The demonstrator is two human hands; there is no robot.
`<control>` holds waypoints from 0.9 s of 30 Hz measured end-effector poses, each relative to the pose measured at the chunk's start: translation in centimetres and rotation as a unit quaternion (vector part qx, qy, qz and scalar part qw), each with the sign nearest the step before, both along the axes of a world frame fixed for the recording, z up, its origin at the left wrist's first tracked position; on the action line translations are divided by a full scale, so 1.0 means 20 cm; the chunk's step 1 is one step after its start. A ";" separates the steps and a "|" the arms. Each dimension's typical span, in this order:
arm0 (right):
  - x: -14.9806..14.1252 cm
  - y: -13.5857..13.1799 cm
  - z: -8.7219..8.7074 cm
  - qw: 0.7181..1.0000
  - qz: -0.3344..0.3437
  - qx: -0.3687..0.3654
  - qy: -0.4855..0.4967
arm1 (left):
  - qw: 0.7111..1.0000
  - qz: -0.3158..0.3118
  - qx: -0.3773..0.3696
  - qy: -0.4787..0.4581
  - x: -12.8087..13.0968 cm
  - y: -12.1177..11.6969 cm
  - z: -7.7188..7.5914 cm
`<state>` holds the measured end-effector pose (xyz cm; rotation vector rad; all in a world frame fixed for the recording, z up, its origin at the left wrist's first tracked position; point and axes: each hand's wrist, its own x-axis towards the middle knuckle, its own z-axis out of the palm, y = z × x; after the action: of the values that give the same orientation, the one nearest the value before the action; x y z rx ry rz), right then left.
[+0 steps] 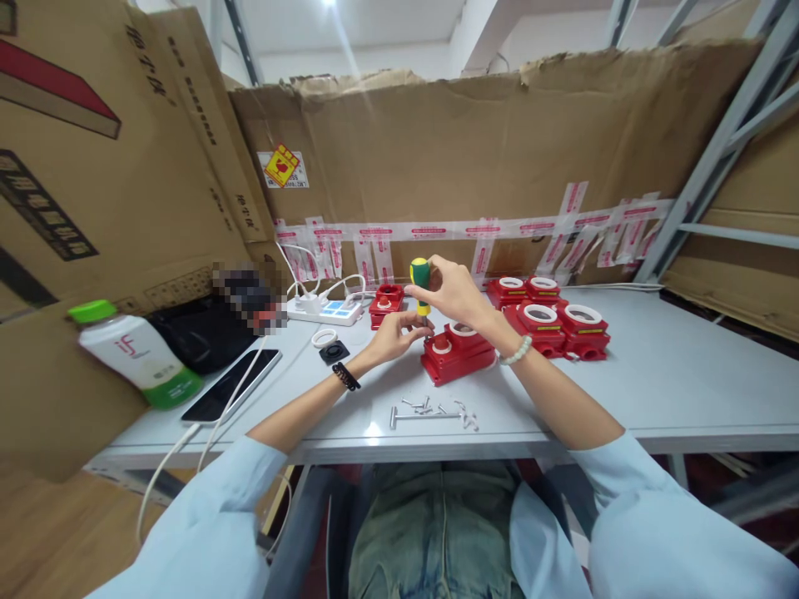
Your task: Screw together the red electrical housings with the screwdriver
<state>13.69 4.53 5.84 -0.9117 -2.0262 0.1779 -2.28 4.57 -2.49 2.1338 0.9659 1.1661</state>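
My right hand (454, 293) is closed round the green and yellow handle of a screwdriver (420, 277), which stands upright with its tip on a red plastic housing (458, 356) on the table. My left hand (399, 333) pinches the screwdriver shaft just above the housing's left corner. The housing has a white ring on top. Loose screws (430, 406) and a metal T-handle tool (417, 416) lie on the table in front of it.
Several more red housings with white rings (553, 318) stand behind to the right, one (385, 304) behind to the left. A white ring and a black square part (333, 350), a power strip (325, 311), a phone (234, 384), a bottle (134, 353) and cardboard walls (474, 141) surround the grey table (674, 374).
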 end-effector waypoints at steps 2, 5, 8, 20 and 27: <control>0.01 -0.01 -0.01 1.000 0.007 0.007 0.027 | 1.000 -0.012 0.003 -0.001 0.00 0.01 0.00; 0.03 -0.02 -0.02 0.998 0.048 -0.010 0.048 | 1.000 -0.019 -0.001 -0.005 -0.01 0.03 -0.01; 0.03 -0.01 -0.03 0.996 0.061 -0.019 0.067 | 1.000 -0.019 -0.002 -0.013 0.00 0.04 -0.02; 0.04 0.00 -0.03 0.998 0.034 -0.019 0.055 | 0.997 -0.045 -0.028 -0.047 0.02 0.00 0.02; 0.00 -0.05 -0.03 0.999 0.026 0.004 0.042 | 0.994 -0.005 -0.020 -0.111 0.04 0.02 0.00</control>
<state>13.73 3.58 5.25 -0.8350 -1.9727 0.2331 -1.47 4.92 -2.49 1.9264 0.8689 1.3349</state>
